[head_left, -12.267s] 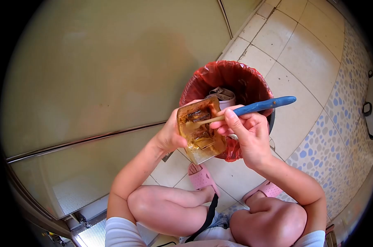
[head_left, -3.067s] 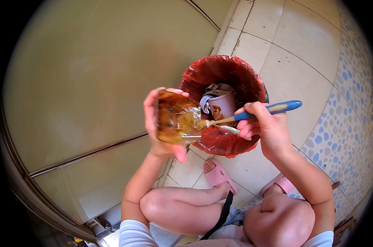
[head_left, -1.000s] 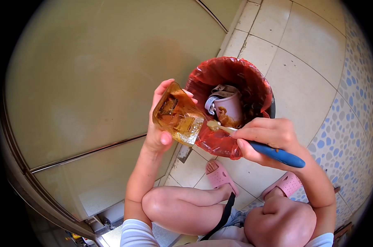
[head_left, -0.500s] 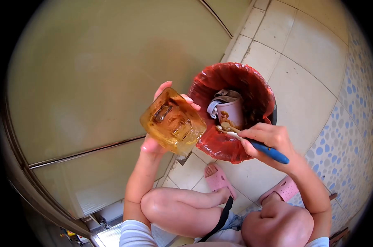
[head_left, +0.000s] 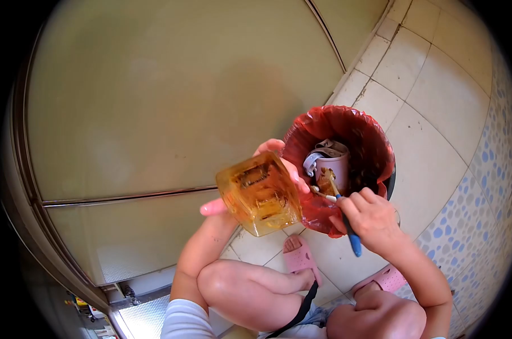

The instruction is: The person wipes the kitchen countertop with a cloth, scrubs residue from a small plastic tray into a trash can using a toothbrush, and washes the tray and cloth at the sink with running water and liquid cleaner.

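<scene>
My left hand (head_left: 288,161) holds a square amber translucent container (head_left: 259,195) from behind, its fingers showing past the far edge and the thumb out at the left. Dark brown residue clings to the container. My right hand (head_left: 372,219) is closed round a thin brush, which looks like a toothbrush (head_left: 353,240), with a blue handle and a pale neck. The brush's tip is over the bin (head_left: 387,148) lined with a red plastic bag, close to brown matter near a pink cup-shaped container (head_left: 334,168) inside. The bristles cannot be made out clearly.
A large pale glass panel with a metal strip (head_left: 137,196) stands to the left. White floor tiles (head_left: 425,135) and a blue-grey pebble-patterned surface (head_left: 465,226) lie to the right. Pink slippers (head_left: 301,260) are on my feet, below the bin.
The view has shifted, so the bin sits further right and lower. The amber container has turned slightly in my left hand. The brush handle has swung to a steeper angle in my right hand.
</scene>
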Tool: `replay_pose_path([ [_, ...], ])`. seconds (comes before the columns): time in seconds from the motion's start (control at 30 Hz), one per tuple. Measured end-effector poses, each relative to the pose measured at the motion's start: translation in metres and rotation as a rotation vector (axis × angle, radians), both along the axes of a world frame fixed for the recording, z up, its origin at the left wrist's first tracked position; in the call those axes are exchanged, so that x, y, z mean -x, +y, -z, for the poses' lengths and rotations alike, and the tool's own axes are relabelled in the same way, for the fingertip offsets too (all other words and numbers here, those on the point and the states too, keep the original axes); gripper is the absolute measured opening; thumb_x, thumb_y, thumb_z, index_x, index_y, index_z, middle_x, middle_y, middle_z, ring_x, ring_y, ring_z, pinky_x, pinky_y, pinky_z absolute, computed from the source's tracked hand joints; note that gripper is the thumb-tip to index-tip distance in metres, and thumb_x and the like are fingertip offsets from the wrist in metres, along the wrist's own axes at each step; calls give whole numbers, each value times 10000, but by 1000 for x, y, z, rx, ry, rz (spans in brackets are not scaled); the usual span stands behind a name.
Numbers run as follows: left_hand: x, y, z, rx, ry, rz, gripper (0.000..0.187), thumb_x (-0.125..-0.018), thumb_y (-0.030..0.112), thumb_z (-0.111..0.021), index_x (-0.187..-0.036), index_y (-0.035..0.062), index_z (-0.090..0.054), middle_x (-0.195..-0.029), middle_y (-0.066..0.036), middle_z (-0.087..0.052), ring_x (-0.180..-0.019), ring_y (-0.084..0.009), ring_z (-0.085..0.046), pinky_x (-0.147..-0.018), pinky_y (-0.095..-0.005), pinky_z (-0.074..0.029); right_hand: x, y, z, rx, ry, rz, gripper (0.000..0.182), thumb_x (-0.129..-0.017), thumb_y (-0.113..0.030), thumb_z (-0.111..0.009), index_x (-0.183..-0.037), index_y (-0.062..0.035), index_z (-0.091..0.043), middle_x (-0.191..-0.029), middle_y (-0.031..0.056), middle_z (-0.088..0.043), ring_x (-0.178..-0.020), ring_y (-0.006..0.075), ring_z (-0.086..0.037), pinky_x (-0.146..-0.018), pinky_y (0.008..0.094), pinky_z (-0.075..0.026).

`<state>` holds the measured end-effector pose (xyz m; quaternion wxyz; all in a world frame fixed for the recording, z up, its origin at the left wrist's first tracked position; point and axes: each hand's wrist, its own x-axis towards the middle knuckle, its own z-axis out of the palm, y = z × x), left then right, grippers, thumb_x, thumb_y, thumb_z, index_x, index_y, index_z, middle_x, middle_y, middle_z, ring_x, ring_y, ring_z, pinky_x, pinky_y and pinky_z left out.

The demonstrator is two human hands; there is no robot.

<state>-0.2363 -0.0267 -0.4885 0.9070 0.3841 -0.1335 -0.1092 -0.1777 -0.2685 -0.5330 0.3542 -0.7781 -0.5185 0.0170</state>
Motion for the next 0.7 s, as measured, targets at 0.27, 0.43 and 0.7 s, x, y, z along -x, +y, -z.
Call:
replay_pose_path([
  [0.27,3,1,-1,90,100,36,1315,-427,668,-775,-1422,123,-109,-1204,-211,-463,-1090,-406,-499,-860,-544,-460,-7,8,-34,332,31,-301,506,-671,-309,-726,-1034,12,-580,-929,80,-606,-833,224,-528,-784,346,-371],
  [0.43,-13,-11,-7,401,208,110,1331,-405,709,-732,-1405,62,-136,-1276,-247,-416,-1061,-392,-529,-871,-474,-481,-24,-9,-73,119,202,-179,324,-700,-180,-683,-985,-63,-583,-848,37,-584,-774,201,-529,-675,327,-378],
  [0.7,-77,-34,-68,556,324,275,1309,-410,774,-673,-1400,69,-187,-1230,-204,-409,-1004,-400,-552,-808,-467,-512,33,-54,-166,-94,857,186,303,-725,-149,-686,-1011,-85,-607,-805,30,-601,-730,204,-542,-661,322,-380],
])
